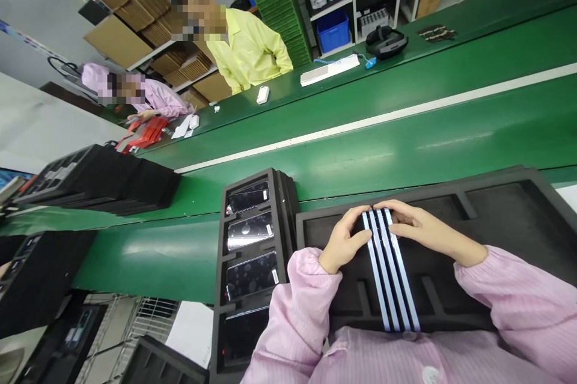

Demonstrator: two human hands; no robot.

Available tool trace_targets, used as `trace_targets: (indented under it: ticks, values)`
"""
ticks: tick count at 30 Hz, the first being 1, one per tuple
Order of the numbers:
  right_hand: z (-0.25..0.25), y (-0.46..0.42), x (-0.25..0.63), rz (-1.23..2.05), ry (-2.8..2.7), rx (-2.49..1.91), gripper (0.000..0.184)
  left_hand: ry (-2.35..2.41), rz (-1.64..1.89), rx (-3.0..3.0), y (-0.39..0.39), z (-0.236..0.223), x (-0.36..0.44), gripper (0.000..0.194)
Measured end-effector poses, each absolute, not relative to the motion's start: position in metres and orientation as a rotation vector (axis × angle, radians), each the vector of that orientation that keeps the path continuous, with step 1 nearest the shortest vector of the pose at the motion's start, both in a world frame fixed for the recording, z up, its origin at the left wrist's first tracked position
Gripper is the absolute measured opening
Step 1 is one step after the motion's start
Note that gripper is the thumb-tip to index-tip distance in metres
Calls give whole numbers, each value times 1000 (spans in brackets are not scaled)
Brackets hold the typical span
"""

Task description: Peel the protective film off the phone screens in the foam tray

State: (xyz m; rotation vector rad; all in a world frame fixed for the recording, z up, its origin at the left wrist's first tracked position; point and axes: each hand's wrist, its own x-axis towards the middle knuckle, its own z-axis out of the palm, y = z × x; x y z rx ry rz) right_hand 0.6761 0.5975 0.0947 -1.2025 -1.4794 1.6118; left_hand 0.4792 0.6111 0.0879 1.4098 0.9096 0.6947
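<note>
Both my hands grip a stack of several thin phones [391,270] held on edge, their pale blue sides showing, over an empty black foam tray [496,216]. My left hand [345,237] presses the stack's left side with fingers curled over its far end. My right hand [417,228] wraps the right side and top. Left of this tray stands another black foam tray [220,288] with phones [250,231] lying flat in its slots.
A green conveyor belt [383,149] with a white stripe runs across in front. Stacks of black trays [99,179] sit at the left. Two people in yellow and pink coats work across the belt. A headset [386,41] and white items lie on the far side.
</note>
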Motion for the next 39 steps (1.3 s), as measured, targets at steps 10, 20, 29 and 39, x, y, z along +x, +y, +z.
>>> trace_targets:
  ticks: [10, 20, 29, 39]
  values:
    - [89, 595, 676, 1605, -1500, -1152, 42, 896, 678, 1397, 609, 87, 479, 50]
    - [91, 593, 677, 1622, -1554, -1186, 45, 880, 627, 1404, 610, 90, 479, 54]
    - [85, 591, 666, 1445, -1511, -1379, 36, 1128, 665, 1411, 606, 97, 494, 38]
    - [93, 589, 672, 1543, -1641, -1331, 54, 977, 588, 1525, 607, 96, 484, 56]
